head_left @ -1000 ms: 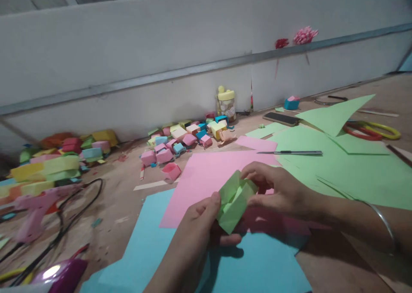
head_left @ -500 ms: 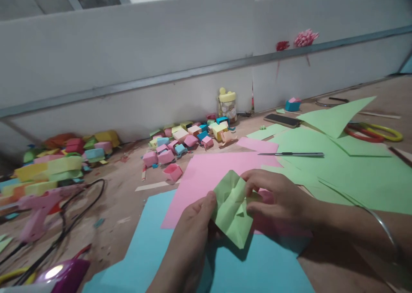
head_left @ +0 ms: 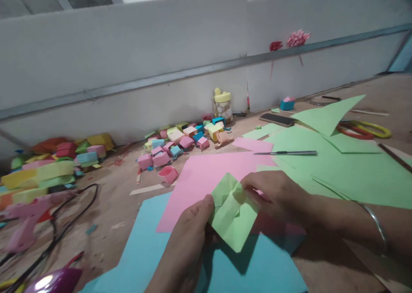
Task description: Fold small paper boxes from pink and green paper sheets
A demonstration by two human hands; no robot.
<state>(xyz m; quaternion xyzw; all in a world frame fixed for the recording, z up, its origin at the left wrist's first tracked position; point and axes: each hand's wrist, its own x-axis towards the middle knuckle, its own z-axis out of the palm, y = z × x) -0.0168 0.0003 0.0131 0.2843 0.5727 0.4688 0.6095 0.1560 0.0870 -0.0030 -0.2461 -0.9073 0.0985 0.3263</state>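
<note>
A small creased square of light green paper point(head_left: 232, 224) is held tilted between both hands, above pink and blue sheets. My left hand point(head_left: 191, 228) pinches its left corner, the thumb on top and the fingers hidden beneath. At the upper right edge, my right hand point(head_left: 277, 196) grips the paper with thumb and forefinger, near a raised fold. Under the hands lie a pink sheet point(head_left: 199, 173) and a blue sheet point(head_left: 144, 228). Just beyond the right hand, a craft knife point(head_left: 289, 153) rests on the paper.
Several folded paper boxes point(head_left: 177, 138) lie near the wall by a yellow-lidded jar point(head_left: 223, 106). A pink glue gun point(head_left: 25, 224) and its black cord are at left. Green sheets point(head_left: 360, 177), red-and-yellow scissors point(head_left: 363, 130) and a phone point(head_left: 277, 120) lie at right.
My right hand has shifted its pinch up along the green paper's edge, and the loose flap there now lies flatter. The paper has turned slightly. The view has shifted a little to the right.
</note>
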